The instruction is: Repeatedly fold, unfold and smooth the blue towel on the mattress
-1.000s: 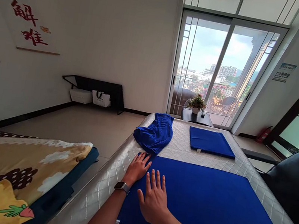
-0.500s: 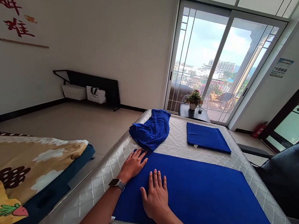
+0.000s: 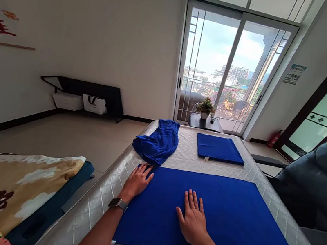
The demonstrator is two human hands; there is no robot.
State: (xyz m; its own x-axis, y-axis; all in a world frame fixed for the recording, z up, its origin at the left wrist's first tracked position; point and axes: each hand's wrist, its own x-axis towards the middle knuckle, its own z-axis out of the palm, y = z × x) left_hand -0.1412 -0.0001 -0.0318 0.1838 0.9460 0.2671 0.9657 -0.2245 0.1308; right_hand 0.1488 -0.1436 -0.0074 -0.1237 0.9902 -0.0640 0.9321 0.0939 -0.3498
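Observation:
A blue cloth, smooth and rectangular, lies flat across the mattress in front of me. My left hand, with a watch on its wrist, rests open at the cloth's far left corner. Flat on the middle of the cloth is my right hand, fingers stretched out. Just beyond my left fingertips sits a crumpled blue cloth. A neatly folded blue cloth with a small white tag lies farther back on the right.
At left is a bed with a patterned blanket. A black leather chair stands at right. Behind the mattress, a potted plant sits on a small dark table before the glass sliding door. A black low rack leans along the wall.
My right hand has slid to the right across the flat cloth. My left hand stays at the cloth's left corner. The view has turned slightly to the right.

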